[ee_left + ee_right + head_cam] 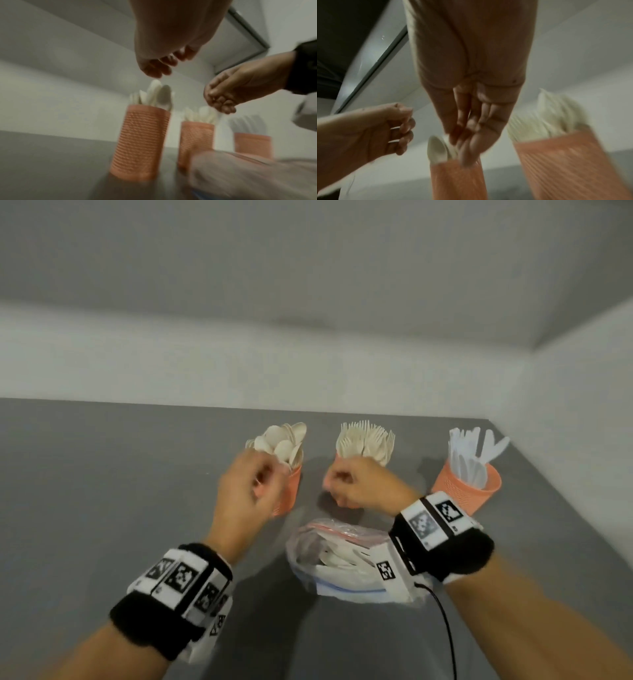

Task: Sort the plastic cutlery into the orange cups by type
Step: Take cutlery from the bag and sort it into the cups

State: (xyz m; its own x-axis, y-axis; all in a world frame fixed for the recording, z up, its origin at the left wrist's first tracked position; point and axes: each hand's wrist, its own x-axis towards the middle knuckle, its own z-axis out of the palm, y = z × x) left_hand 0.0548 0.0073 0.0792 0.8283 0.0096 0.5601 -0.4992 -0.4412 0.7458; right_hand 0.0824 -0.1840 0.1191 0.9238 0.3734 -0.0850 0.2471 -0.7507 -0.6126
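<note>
Three ribbed orange cups stand in a row at the back of the grey table (102, 474). The left cup (293, 487) (140, 142) (457, 180) is full of cream spoons (281, 440). The middle cup (195, 138) (565, 162) holds forks (366, 443), and the right cup (469, 487) (252, 144) holds white knives (472, 453). My left hand (270, 477) (159, 65) hovers just above and in front of the spoon cup, fingers curled, nothing visible in it. My right hand (337, 484) (467, 132) hangs in front of the fork cup and hides it in the head view; its fingers are curled too and hold nothing I can see.
A clear plastic bag (335, 556) (240, 175) with more white cutlery lies on the table just in front of the cups, partly under my right wrist. White walls close the table at the back and right. The wrist views are motion-blurred.
</note>
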